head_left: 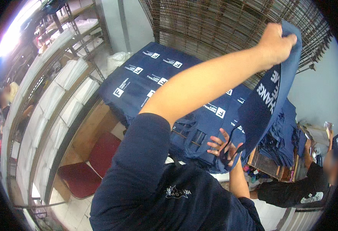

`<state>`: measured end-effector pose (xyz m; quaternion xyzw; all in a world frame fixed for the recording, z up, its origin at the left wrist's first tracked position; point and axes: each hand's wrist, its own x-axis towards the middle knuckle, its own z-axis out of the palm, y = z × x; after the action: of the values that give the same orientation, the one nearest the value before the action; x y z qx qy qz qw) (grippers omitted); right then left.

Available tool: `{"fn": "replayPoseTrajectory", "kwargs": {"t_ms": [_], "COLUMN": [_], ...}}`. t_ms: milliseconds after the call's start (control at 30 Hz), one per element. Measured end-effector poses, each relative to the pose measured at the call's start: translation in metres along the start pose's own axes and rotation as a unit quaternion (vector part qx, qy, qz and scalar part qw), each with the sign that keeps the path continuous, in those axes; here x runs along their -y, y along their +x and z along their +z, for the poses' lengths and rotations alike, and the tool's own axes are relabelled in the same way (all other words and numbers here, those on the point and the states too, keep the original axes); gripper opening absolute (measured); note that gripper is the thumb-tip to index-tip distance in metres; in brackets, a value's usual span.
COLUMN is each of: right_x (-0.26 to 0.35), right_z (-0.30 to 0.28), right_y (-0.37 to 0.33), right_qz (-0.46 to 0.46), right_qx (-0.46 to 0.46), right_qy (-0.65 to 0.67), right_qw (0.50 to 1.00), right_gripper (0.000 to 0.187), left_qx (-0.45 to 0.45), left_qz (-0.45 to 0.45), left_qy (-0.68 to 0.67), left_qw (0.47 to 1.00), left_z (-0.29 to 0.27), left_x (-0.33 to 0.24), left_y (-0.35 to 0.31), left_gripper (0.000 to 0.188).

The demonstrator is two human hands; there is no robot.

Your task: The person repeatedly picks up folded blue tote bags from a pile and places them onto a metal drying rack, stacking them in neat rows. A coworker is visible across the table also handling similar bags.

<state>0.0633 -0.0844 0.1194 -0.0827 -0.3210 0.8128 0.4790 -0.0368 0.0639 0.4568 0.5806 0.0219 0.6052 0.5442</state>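
My left hand is raised high at the right, its arm crossing the view. It is closed on the edge of a navy tote bag with white lettering, which hangs stretched down from it. Lower down, at the bag's strap end, my right hand has its fingers spread, a dark strap lying across it near the thumb. Both hands are above a table covered with navy tote bags, laid out in overlapping rows with white prints and loose straps toward me.
Wire racks stand behind the table. Shelves with white stacks run along the left, near dark red chairs. At the right, more navy bags hang over a wooden box, and a co-worker is close by.
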Motion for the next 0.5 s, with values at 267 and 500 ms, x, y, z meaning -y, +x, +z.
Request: {"fn": "replayPoseTrajectory", "kwargs": {"t_ms": [267,500], "right_x": [0.055,0.123], "right_z": [-0.005,0.026], "right_y": [-0.027,-0.037], "right_qz": [-0.128,-0.208], "right_qx": [-0.301,-0.448], "right_qy": [-0.128,-0.252], "right_qw": [0.936,0.832], "right_gripper": [0.071,0.042], "left_qx": [-0.083,-0.131], "left_qz": [0.028,-0.215], "left_qy": [0.04,0.088], "left_qw": [0.995,0.964], "left_z": [-0.124,-0.221], "left_x": [-0.052,-0.034], "left_y": [-0.032,-0.096], "left_gripper": [0.019,0.022]}}
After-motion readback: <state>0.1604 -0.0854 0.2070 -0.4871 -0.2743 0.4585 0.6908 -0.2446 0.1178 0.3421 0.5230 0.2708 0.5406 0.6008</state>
